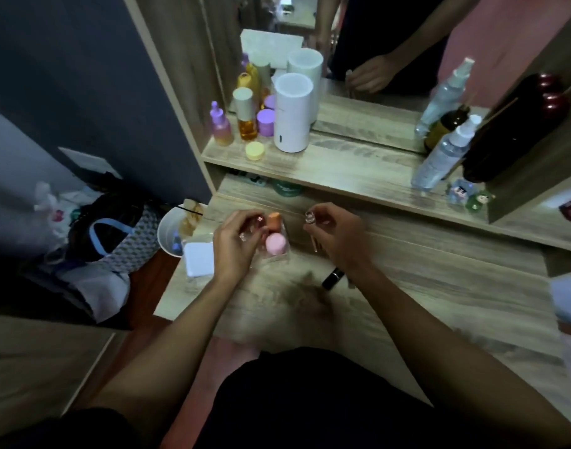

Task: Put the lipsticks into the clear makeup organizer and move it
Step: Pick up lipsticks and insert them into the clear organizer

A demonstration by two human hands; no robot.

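Note:
A clear makeup organizer (282,254) stands on the wooden desk (407,286), holding an orange-capped item (274,219) and a pink-capped item (276,245). My left hand (234,243) rests at the organizer's left side, fingers pinched on a small lipstick with a pinkish tip (260,219) over the organizer. My right hand (337,236) is just right of the organizer and holds a clear-capped lipstick tube (311,226) upright. A black lipstick (332,278) lies on the desk under my right wrist.
A white square pad (198,259) and a white cup (172,231) sit left of the organizer. The raised shelf (342,170) behind carries several bottles, a white cylinder (292,113), spray bottles (439,157) and a mirror. Bags lie on the floor at left.

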